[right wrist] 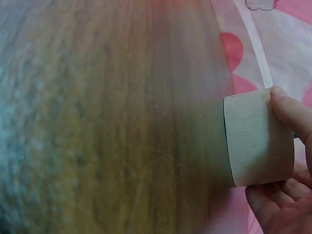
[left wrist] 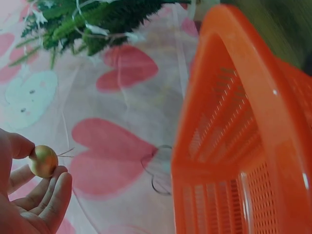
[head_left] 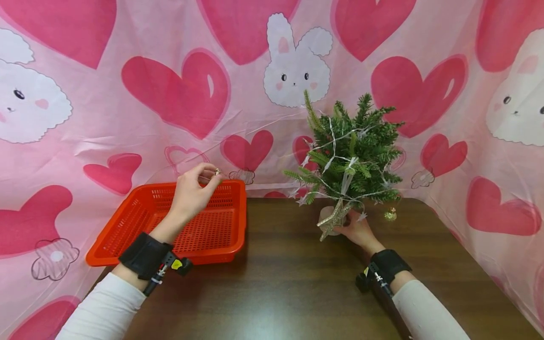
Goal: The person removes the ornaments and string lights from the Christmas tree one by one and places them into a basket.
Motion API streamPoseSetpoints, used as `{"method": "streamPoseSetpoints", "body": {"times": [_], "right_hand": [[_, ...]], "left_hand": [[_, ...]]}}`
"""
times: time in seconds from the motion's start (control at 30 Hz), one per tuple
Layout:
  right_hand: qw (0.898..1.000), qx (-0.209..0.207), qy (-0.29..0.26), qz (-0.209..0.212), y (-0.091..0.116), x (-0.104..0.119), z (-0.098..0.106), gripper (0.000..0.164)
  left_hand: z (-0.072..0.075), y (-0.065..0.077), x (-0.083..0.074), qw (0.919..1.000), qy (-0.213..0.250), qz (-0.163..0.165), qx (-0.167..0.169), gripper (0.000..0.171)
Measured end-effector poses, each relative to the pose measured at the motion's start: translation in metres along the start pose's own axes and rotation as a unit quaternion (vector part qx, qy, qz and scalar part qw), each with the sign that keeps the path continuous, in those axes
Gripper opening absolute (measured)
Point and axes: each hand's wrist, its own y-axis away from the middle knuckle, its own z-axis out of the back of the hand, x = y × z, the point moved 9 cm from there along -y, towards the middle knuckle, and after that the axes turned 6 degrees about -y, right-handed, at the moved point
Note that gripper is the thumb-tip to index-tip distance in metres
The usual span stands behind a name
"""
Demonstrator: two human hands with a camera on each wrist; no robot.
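My left hand (head_left: 193,193) is raised over the basket's far side and pinches a small gold ball ornament (left wrist: 43,161) between thumb and fingers. A thin thread loop sticks out from the ball in the left wrist view. My right hand (head_left: 358,230) grips the pale wooden base (right wrist: 258,139) of a small artificial Christmas tree (head_left: 357,146), thumb on one side and fingers on the other. White star string lights wind round the branches. A glittery gold star (head_left: 333,219) hangs low in front of the base, and another gold ornament (head_left: 390,214) hangs at the lower right.
An orange plastic basket (head_left: 240,226) with slotted walls stands at the left on the dark wooden table (head_left: 280,283). Behind the table hangs a pink cloth (head_left: 170,127) with hearts and rabbits. A light wire runs from the tree leftward along the cloth.
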Motion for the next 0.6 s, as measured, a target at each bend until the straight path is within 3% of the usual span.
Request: {"method": "streamPoseSetpoints", "body": {"times": [0.33,0.6], "right_hand": [[0.999,-0.021,-0.011,0.038,0.003,0.006,0.002,0.052],[1.000,0.002,-0.005,-0.012,0.001,-0.001,0.000,0.052]], "left_hand": [[0.008,0.002,0.026,0.9981,-0.054,0.021,0.024,0.024],[0.012,-0.001,0.042,0.9949,-0.087,0.030,0.041,0.020]]}}
